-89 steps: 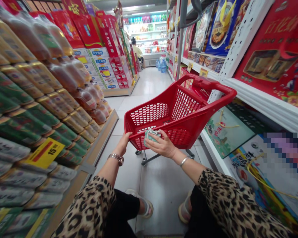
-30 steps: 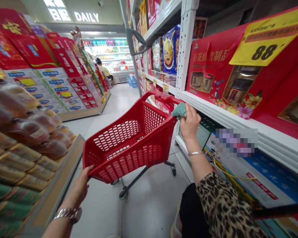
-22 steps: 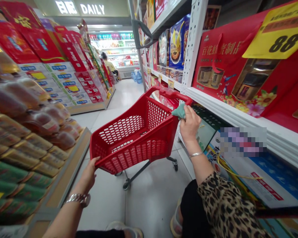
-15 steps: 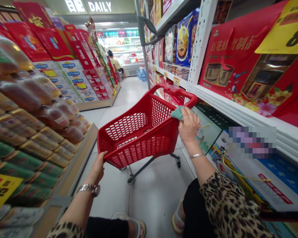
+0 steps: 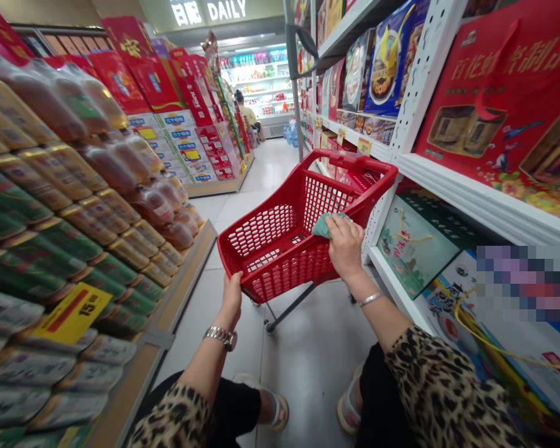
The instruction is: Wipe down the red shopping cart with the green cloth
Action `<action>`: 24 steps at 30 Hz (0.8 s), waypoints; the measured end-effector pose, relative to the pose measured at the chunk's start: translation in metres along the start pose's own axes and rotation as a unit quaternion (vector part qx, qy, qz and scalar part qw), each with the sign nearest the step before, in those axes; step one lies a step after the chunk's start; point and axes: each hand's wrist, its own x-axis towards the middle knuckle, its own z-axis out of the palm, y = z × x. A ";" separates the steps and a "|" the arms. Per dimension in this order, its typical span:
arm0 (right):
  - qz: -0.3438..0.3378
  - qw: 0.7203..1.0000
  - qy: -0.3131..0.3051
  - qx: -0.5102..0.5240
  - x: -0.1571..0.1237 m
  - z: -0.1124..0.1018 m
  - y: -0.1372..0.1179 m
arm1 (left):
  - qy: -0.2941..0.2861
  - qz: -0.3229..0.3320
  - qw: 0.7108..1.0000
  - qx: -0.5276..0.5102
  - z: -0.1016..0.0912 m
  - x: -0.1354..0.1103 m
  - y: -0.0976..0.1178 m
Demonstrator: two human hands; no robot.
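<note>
A red plastic shopping trolley on small wheels stands in the aisle in front of me, its handle at the far end. My left hand grips the near rim of the basket. My right hand is closed on a green cloth and presses it against the right rim of the basket, below the handle. The basket looks empty inside.
Shelves of packed bottles and cans with a yellow price tag line the left. White shelves with red and blue gift boxes run along the right, close to the trolley. A person is far down the tiled aisle.
My right hand has slid the cloth from the trolley's handle down along the right rim toward me. My view has dropped lower and my left hand keeps its hold on the near rim.
</note>
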 end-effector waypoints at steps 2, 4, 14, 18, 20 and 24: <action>-0.004 1.000 -0.009 0.007 -0.001 0.003 -0.004 | 0.012 -0.002 1.000 -0.022 0.006 -0.006 0.001; -0.011 1.000 -0.017 0.013 -0.004 0.005 -0.009 | 0.031 -0.004 0.999 -0.021 0.012 -0.010 0.001; -0.211 0.973 -0.025 0.089 -0.049 0.002 -0.069 | 0.026 0.022 0.999 -0.014 0.023 -0.011 0.002; -0.377 0.912 -0.020 0.159 -0.076 0.005 -0.086 | 0.007 0.028 1.000 -0.003 0.015 -0.007 0.008; -0.412 0.894 -0.018 0.174 -0.084 0.011 -0.086 | 0.007 0.024 1.000 0.006 0.010 -0.005 0.009; -0.398 0.902 -0.025 0.165 -0.083 0.023 -0.071 | 0.004 0.015 1.000 0.015 -0.003 0.003 0.007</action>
